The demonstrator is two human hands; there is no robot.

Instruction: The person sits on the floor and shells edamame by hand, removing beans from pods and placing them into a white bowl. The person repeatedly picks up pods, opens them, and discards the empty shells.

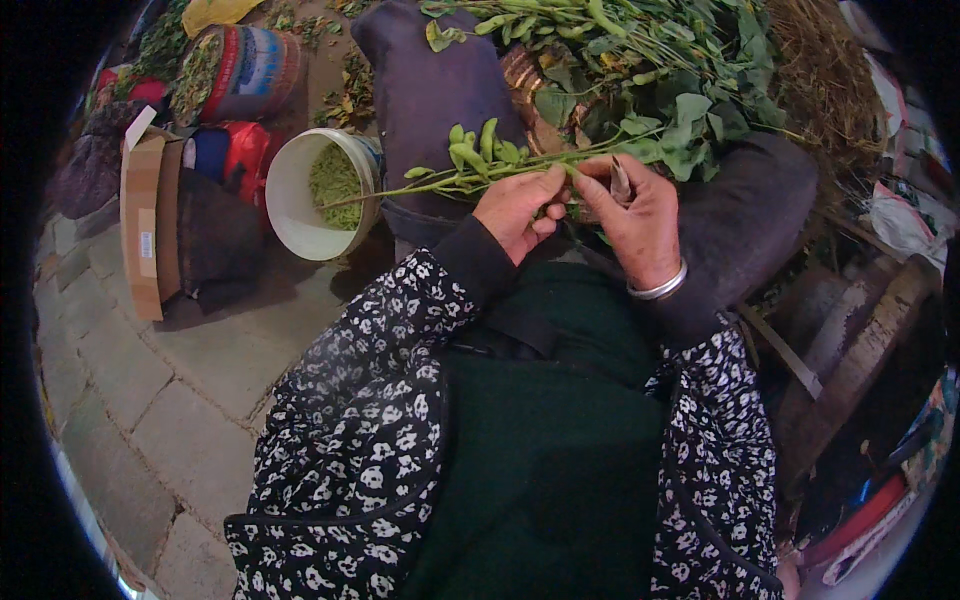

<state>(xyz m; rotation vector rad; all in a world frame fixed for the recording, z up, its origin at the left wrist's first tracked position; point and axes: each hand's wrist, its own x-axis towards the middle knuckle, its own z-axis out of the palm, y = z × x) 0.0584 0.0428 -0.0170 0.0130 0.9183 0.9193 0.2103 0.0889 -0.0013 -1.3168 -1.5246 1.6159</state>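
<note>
A cut soybean stalk [420, 187] with green pods [480, 150] lies across my lap, its bare end over the mouth of a white plastic bucket [279, 193]. My left hand [517, 214] grips it near the middle. Close beside it, my right hand [637, 221] has its thumb and fingertips at a green bit against the left fingertips. A small grey pointed tool [619, 182] pokes out between the right fingers; its full shape is hidden. Loose green pods [334, 187] fill the bottom of the tipped bucket.
Leafy soybean plants [675, 60] heap up beyond my knees, with dry straw [825, 82] to their right. Leaf scraps fill a printed container [247, 71] at upper left. A cardboard box [146, 225] stands left of the bucket. Wooden pieces [862, 352] lie at my right.
</note>
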